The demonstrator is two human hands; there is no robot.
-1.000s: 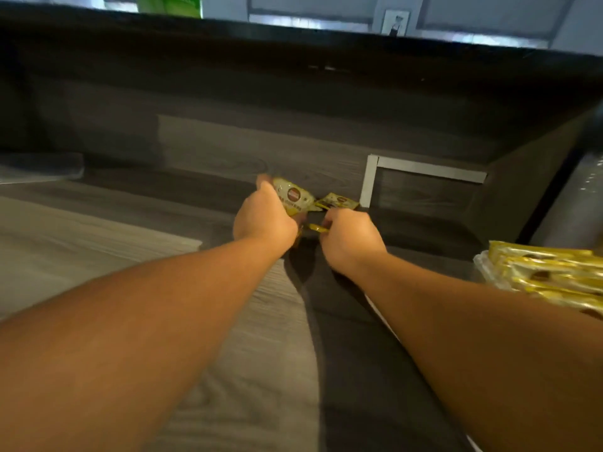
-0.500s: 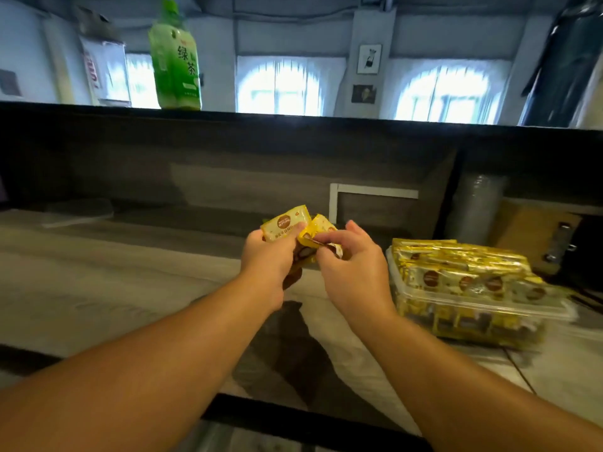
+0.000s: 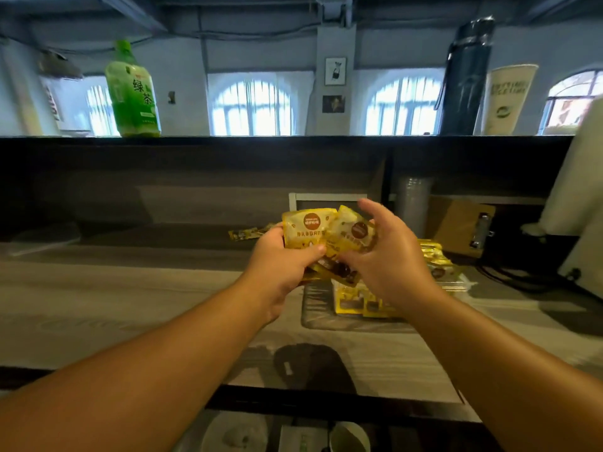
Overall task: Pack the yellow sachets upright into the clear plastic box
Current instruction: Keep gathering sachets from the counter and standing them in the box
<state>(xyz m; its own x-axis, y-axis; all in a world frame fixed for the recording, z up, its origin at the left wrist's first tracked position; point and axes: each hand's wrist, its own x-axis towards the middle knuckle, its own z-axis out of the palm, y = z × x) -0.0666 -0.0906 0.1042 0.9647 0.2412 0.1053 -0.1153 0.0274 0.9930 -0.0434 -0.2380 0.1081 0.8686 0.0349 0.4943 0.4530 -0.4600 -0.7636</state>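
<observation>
Ok, both hands up over the grey wood-grain counter (image 3: pixel 130 308), a fan of small yellow foil sachets w/ brown round logos (image 3: pixel 310 228) held between them. Risk first: that bundle is splayed, not squared, so a loose one could slide out the bottom & drop on the counter, esp. if the left thumb eases while the right is off it. Also the clear plastic box (image 3: pixel 456 285) looks p. full already, rows of yellow sachets packed in, so I'd judge pushing more in could tip neighbours flat or crumple them. Box sits on the counter just below & right of the hands, partly hidden behind the right wrist. Grip now: left hand (image 3: pixel 280 262) clamped on the bundle, thumb across the front of the sachets, fingers curled behind. Right hand (image 3: pixel 388 252) spread, fingers apart & fairly straight, fingertips at the edge of the right-hand sachet; touching or just off it, can't tell. One stray yellow sachet (image 3: pixel 246 233) lies further back on the counter, well apart from the box, not yet packed.
</observation>
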